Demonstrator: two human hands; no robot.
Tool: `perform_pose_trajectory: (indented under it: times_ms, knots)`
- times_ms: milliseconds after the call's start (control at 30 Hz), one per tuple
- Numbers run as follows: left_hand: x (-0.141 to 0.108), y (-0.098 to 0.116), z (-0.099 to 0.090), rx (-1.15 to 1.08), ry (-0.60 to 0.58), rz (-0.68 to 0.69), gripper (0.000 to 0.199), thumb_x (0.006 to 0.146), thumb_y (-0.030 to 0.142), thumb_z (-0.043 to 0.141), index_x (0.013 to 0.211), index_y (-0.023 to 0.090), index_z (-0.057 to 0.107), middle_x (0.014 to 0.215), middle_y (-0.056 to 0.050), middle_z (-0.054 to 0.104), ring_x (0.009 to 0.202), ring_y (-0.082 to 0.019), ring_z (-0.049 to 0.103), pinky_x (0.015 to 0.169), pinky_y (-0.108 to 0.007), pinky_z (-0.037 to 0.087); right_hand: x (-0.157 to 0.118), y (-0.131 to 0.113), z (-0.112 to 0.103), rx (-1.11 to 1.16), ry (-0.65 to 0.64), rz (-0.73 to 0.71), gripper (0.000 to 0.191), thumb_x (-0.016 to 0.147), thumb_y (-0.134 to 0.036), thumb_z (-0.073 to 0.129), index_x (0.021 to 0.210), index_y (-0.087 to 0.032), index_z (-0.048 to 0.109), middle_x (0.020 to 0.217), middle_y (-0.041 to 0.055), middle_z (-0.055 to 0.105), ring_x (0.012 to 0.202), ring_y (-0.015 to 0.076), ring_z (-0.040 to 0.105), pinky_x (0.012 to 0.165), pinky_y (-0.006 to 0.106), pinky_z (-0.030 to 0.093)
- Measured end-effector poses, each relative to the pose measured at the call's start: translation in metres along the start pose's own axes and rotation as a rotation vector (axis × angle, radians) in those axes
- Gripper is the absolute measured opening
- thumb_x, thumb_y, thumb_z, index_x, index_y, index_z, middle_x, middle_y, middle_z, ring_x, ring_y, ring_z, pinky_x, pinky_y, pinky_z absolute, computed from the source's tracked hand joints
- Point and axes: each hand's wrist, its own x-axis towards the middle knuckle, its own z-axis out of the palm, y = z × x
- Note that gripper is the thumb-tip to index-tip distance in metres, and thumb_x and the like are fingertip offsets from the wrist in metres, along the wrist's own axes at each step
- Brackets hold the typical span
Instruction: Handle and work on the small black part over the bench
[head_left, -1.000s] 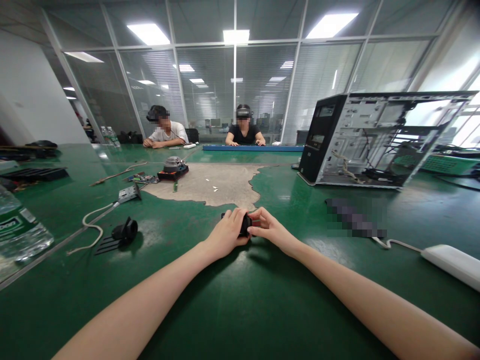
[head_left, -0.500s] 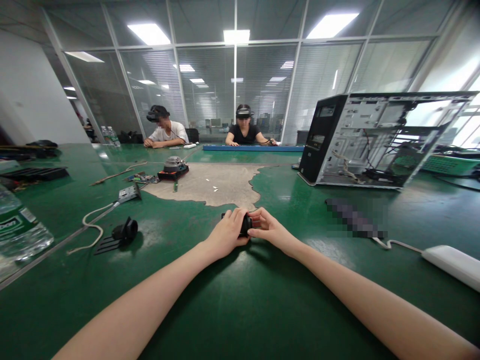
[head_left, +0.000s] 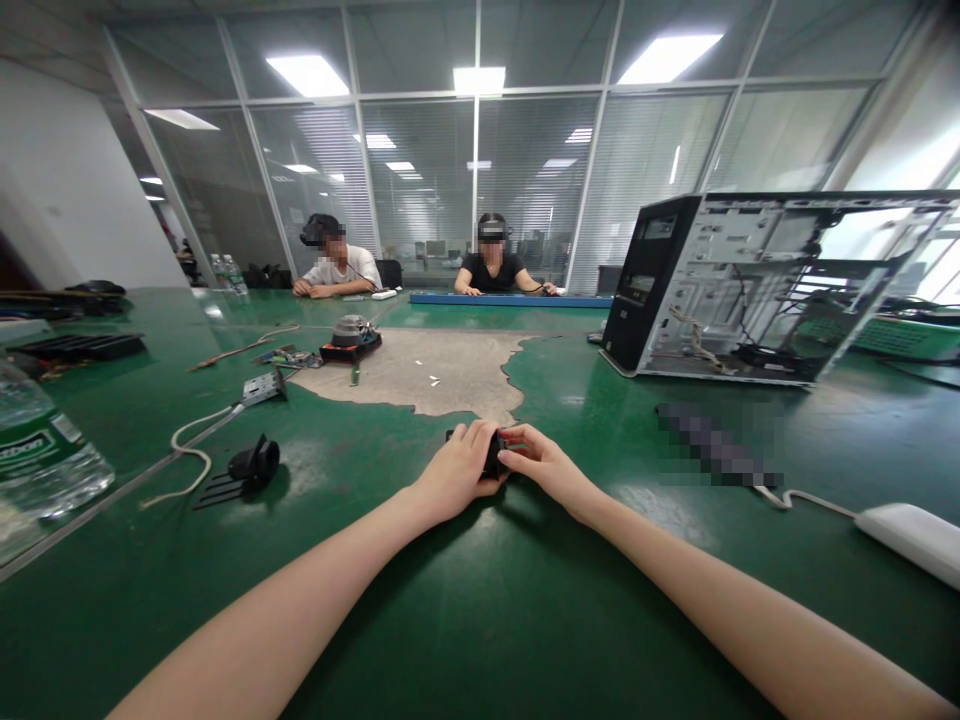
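Observation:
Mostly covered by my fingers, a small black part (head_left: 493, 457) is held just above or on the green tabletop, straight ahead of me; its exact kind cannot be made out. My left hand (head_left: 459, 468) wraps over its top and left side, thumb along the near edge. From the right, my right hand (head_left: 546, 464) pinches the part's right side with curled fingers and thumb. To the left lies a separate black plastic piece (head_left: 255, 462) with a round collar and slotted fins.
An open computer case (head_left: 652, 290) stands at the right, near a white power strip (head_left: 911, 540). Leftward are a water bottle (head_left: 52, 450), a metal bracket with a cable (head_left: 264, 388) and a heatsink fan (head_left: 352, 338). Two people sit across the table.
The view has shifted slightly, so the scene sits a little lower and further right. Both hands stay on the black part, with the right fingertips slightly changed in position.

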Motion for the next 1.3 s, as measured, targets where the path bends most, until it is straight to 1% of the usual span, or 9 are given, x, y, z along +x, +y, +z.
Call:
perform_pose_trajectory:
  times_ms: [133,333,467,667,867,1067,1167,1233,1300]
  knots:
    - [0.0,0.001,-0.001,-0.013,-0.015,-0.022,0.054,0.066,0.019,0.059,0.112,0.02,0.031,0.111,-0.007,0.043,0.095,-0.023,0.043,0.082,-0.041,0.039,-0.003,-0.005,0.0,0.017,-0.054,-0.053,0.032,0.063,-0.029,0.067,0.087,-0.021,0.046,0.093,0.0008,0.054,0.087,0.0147,0.054,0.079,0.032,0.044]
    - [0.001,0.0,-0.001,-0.004,-0.012,-0.016,0.054,0.067,0.023,0.061,0.112,0.019,0.031,0.11,-0.008,0.043,0.096,-0.023,0.042,0.081,-0.04,0.039,0.0,-0.001,0.004,0.026,0.03,-0.024,0.023,0.071,-0.034,0.058,0.084,-0.021,0.046,0.087,0.0003,0.054,0.073,0.0114,0.053,0.067,0.028,0.045]
    - [0.001,-0.001,-0.001,0.023,-0.012,-0.002,0.056,0.066,0.022,0.062,0.112,0.018,0.031,0.111,-0.008,0.043,0.093,-0.023,0.043,0.081,-0.039,0.039,0.003,0.005,0.002,-0.021,0.043,-0.002,0.028,0.07,-0.034,0.059,0.092,-0.02,0.047,0.09,0.0026,0.054,0.081,0.0141,0.054,0.072,0.03,0.044]
    - [0.0,-0.001,-0.001,0.012,-0.018,-0.02,0.058,0.064,0.019,0.061,0.113,0.02,0.03,0.111,-0.007,0.043,0.094,-0.023,0.043,0.082,-0.04,0.039,0.0,0.0,0.0,-0.009,-0.048,-0.061,0.031,0.065,-0.031,0.065,0.088,-0.021,0.047,0.095,0.002,0.053,0.088,0.0161,0.054,0.076,0.032,0.044]
    - [0.0,-0.001,-0.001,-0.002,-0.004,-0.018,0.054,0.066,0.022,0.061,0.111,0.02,0.031,0.11,-0.007,0.044,0.094,-0.023,0.043,0.082,-0.04,0.039,0.0,0.001,0.003,0.011,0.011,-0.046,0.023,0.07,-0.034,0.059,0.084,-0.021,0.047,0.084,0.0,0.054,0.075,0.0129,0.055,0.068,0.029,0.046]
    - [0.0,-0.002,0.001,-0.013,-0.011,-0.03,0.056,0.065,0.021,0.061,0.112,0.021,0.031,0.111,-0.007,0.043,0.096,-0.024,0.043,0.081,-0.041,0.039,0.001,0.003,0.001,-0.035,0.009,-0.015,0.029,0.071,-0.034,0.058,0.095,-0.02,0.048,0.095,0.0035,0.055,0.081,0.0147,0.056,0.075,0.033,0.045]
    - [0.0,-0.002,0.001,-0.014,-0.013,-0.032,0.057,0.065,0.021,0.062,0.113,0.02,0.03,0.111,-0.007,0.043,0.096,-0.023,0.043,0.081,-0.04,0.04,-0.001,0.0,0.0,-0.03,-0.032,-0.016,0.03,0.069,-0.031,0.061,0.093,-0.021,0.049,0.093,0.0027,0.055,0.082,0.0149,0.055,0.075,0.032,0.045]
    - [-0.001,-0.002,0.0,-0.015,-0.013,-0.028,0.059,0.064,0.019,0.061,0.114,0.02,0.029,0.112,-0.007,0.043,0.097,-0.023,0.042,0.082,-0.04,0.04,-0.002,-0.002,0.001,-0.012,-0.035,-0.043,0.029,0.066,-0.029,0.064,0.09,-0.021,0.049,0.093,0.0014,0.055,0.085,0.0149,0.055,0.075,0.031,0.045]
    - [-0.001,-0.002,-0.001,-0.021,-0.011,-0.026,0.058,0.065,0.02,0.061,0.114,0.021,0.029,0.112,-0.007,0.043,0.098,-0.023,0.042,0.082,-0.041,0.039,-0.002,-0.003,0.002,0.003,-0.022,-0.054,0.025,0.068,-0.031,0.062,0.087,-0.021,0.049,0.09,0.0005,0.055,0.081,0.0138,0.055,0.074,0.03,0.045]
